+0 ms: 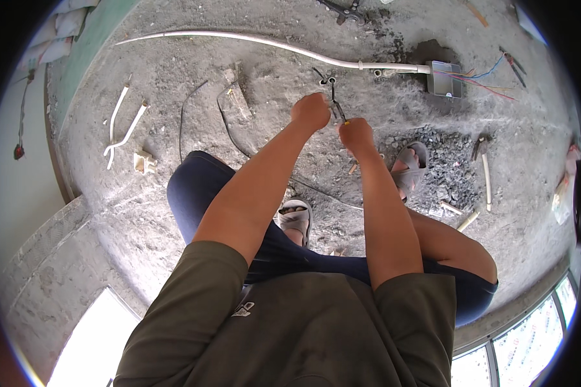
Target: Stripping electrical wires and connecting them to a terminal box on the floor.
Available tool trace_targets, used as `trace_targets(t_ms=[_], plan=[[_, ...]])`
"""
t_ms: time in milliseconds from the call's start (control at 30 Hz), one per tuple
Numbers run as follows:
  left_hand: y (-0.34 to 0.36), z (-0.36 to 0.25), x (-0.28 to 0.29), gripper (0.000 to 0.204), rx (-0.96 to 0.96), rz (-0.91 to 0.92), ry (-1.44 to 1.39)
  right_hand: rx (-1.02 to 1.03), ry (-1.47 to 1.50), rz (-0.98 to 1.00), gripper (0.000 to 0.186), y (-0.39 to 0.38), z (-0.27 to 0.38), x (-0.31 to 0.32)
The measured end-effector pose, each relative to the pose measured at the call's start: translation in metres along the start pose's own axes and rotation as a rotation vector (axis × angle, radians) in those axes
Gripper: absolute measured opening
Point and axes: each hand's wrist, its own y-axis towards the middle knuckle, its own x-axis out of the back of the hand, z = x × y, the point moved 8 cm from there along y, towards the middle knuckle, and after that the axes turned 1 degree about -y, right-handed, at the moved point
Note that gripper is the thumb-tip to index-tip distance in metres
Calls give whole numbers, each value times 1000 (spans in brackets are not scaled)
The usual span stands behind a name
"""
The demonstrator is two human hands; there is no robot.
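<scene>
My left hand [311, 111] is closed just below two small pipe ends [323, 82] in the rough concrete floor, with black cable emerging around them; what its fingers grip is hidden. To its lower right, my right hand [356, 134] is closed on a thin dark item [341, 113] with a yellow part showing at the fingers, too small to identify surely. This item lies in line with the black cable rising from the pipe ends. A loose black cable [231, 126] runs along the floor to the left and under my legs.
A white conduit [271, 45] leads to a grey junction box [444, 80] with coloured wires. Cut conduit pieces [126, 135] lie left and right, near rubble [452, 171]. A dark tool [342, 11] lies at the top. My sandalled feet [295, 222] are below my hands.
</scene>
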Motion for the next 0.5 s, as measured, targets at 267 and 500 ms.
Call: trace_targets(t_ms=[267, 500], plan=[[-3, -23, 9, 16, -88, 7, 122, 54, -93, -103, 25, -22, 22, 28], [0, -11, 10, 16, -20, -87, 15, 14, -49, -89, 26, -12, 15, 20]])
